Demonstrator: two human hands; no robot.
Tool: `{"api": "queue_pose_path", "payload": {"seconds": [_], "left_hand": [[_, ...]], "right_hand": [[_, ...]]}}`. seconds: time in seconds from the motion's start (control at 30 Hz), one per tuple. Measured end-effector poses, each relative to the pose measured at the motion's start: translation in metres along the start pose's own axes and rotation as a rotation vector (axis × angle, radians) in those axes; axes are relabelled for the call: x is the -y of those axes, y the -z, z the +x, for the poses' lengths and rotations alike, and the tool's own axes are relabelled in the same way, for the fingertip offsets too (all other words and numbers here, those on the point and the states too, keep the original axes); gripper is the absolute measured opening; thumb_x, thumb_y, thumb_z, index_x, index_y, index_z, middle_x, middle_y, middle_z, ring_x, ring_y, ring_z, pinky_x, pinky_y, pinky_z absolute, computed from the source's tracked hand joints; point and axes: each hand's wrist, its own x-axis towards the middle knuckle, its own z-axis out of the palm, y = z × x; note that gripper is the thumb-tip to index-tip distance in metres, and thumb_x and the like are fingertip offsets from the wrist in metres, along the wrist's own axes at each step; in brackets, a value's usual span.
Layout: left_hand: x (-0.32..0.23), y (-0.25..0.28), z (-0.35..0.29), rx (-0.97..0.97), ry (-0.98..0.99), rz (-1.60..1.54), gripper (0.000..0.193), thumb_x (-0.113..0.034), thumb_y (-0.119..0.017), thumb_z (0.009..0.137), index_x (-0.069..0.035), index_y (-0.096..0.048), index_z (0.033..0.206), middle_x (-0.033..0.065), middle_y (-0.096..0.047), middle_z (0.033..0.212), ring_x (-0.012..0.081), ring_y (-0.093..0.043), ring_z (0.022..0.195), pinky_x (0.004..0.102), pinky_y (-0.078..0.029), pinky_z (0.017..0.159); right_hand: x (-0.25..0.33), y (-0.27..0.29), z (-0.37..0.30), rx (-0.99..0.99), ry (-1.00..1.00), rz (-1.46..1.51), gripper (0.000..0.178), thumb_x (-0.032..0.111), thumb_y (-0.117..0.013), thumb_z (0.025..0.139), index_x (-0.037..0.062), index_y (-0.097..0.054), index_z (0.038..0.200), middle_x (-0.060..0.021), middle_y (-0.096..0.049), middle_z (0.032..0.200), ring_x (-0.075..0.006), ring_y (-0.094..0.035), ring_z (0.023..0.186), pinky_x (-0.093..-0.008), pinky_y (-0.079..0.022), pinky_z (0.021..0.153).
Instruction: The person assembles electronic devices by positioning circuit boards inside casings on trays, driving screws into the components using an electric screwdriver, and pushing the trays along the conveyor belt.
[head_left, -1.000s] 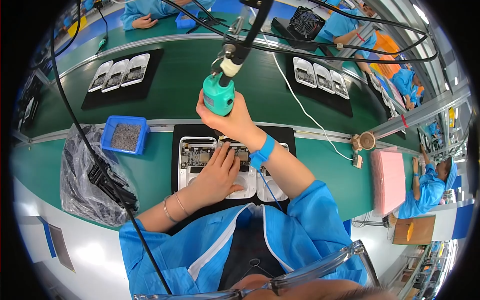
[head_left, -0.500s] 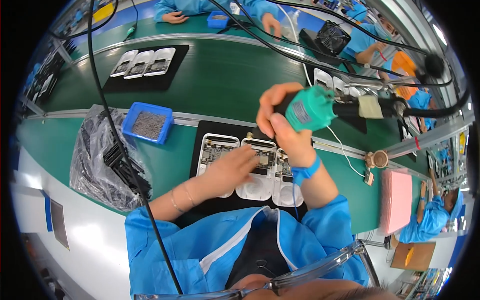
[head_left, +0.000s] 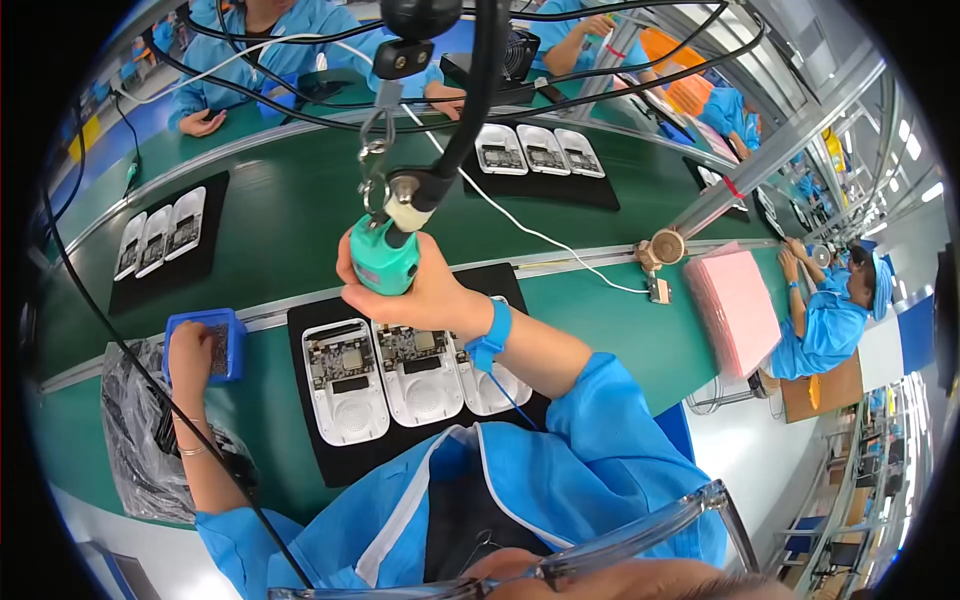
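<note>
My right hand [head_left: 430, 292] is wrapped round a green electric screwdriver [head_left: 383, 262], which hangs from a black cable and a metal hook. Its lower end is hidden behind the hand, above the middle of three white plastic housings [head_left: 355, 418]. These housings lie side by side on a black mat [head_left: 335, 462], their circuit boards [head_left: 343, 358] facing up. The right one is partly covered by my forearm and wrist strap [head_left: 490, 338]. At the left, my left hand [head_left: 190, 352] reaches into a blue bin [head_left: 237, 345] of small grey screws, fingers curled together; what they pinch is hidden.
A clear plastic bag [head_left: 130, 440] with black parts lies beside the bin. Across the metal rail [head_left: 265, 318], more white housings [head_left: 153, 240] sit on black mats. Pink sheets [head_left: 735, 310] are stacked at the right. Cables hang overhead; co-workers sit opposite and far right.
My left hand has left the housings and gone left into the blue bin. My right hand still grips the screwdriver, now over the middle housing. The whole view has shifted.
</note>
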Motion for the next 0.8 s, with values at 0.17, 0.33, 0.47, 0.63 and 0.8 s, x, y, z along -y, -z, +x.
{"api": "queue_pose_path", "payload": {"seconds": [0.17,0.33,0.47,0.63,0.8], "left_hand": [[-0.007,-0.002,0.002,-0.039,-0.040,0.054,0.008,-0.004,-0.055,0.073,0.003,-0.059,0.073,0.0187,-0.056,0.076,0.0367,-0.054,0.077,0.0431,-0.043,0.069],[-0.005,0.004,-0.001,-0.103,-0.082,0.033,0.008,-0.005,-0.056,0.076,0.003,-0.059,0.076,0.0184,-0.056,0.076,0.0366,-0.054,0.075,0.0422,-0.043,0.067],[-0.061,0.032,-0.005,-0.254,0.064,-0.160,0.008,-0.004,-0.059,0.077,0.003,-0.059,0.081,0.0170,-0.058,0.078,0.0341,-0.056,0.074,0.0366,-0.045,0.066],[-0.182,0.023,-0.031,-0.092,-0.355,-0.533,0.011,0.003,-0.059,0.073,0.001,-0.061,0.084,0.0134,-0.057,0.079,0.0289,-0.057,0.073,0.0350,-0.047,0.062],[-0.210,0.002,-0.036,-0.123,-0.411,-0.653,0.012,-0.001,-0.069,0.068,0.001,-0.062,0.077,0.0105,-0.058,0.077,0.0258,-0.057,0.066,0.0328,-0.047,0.057]], "right_hand": [[-0.002,0.004,-0.001,0.002,-0.017,0.028,0.022,0.006,-0.068,0.072,0.0043,-0.053,0.088,-0.0008,-0.055,0.079,-0.0067,-0.051,0.069,-0.0225,-0.042,0.062],[-0.004,0.007,0.000,-0.002,-0.001,0.033,0.021,0.005,-0.068,0.072,0.0042,-0.053,0.087,-0.0006,-0.055,0.079,-0.0064,-0.050,0.069,-0.0222,-0.042,0.061],[-0.002,0.009,0.001,-0.048,-0.004,0.062,0.021,0.004,-0.067,0.072,0.0035,-0.053,0.088,-0.0011,-0.055,0.079,-0.0058,-0.050,0.070,-0.0220,-0.041,0.060],[0.012,-0.001,0.008,-0.038,-0.008,0.350,0.024,0.004,-0.055,0.079,0.0050,-0.039,0.097,-0.0080,-0.047,0.076,-0.0100,-0.042,0.049,-0.0239,-0.036,0.045],[0.019,-0.010,0.009,-0.016,-0.059,0.483,0.026,0.013,-0.059,0.079,0.0065,-0.039,0.095,-0.0075,-0.046,0.074,-0.0102,-0.041,0.048,-0.0245,-0.036,0.045]]}}
